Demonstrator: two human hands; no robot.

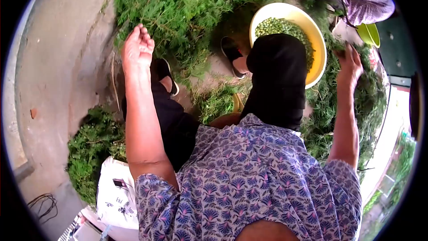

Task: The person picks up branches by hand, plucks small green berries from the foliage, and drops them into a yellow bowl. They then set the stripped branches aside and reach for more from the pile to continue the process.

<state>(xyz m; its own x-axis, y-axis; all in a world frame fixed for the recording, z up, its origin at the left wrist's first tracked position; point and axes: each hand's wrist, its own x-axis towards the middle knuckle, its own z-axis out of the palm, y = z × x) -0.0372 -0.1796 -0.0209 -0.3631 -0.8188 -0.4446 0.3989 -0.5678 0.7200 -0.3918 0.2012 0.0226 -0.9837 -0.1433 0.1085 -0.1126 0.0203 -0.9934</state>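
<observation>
My left hand [138,50] is raised with the palm up and the fingers loosely curled, nothing in it. It is beside a big heap of cut green sprigs with feathery leaves [178,13]. On the other side, my right hand [350,66] is over a second pile of green sprigs [323,107], fingers stretched and somewhat apart; I see nothing held in it. Between my hands, partly behind my right knee, stands a yellow basin [317,73]. Many small round green berry-like pieces [278,27] lie in it.
Another person's purple patterned clothing [363,0] shows at top right, near a yellow-green bowl [369,35]. A smaller sprig pile [93,147] and a white printed sack [117,196] lie at lower left. A black cord [44,203] is on the concrete floor [49,71].
</observation>
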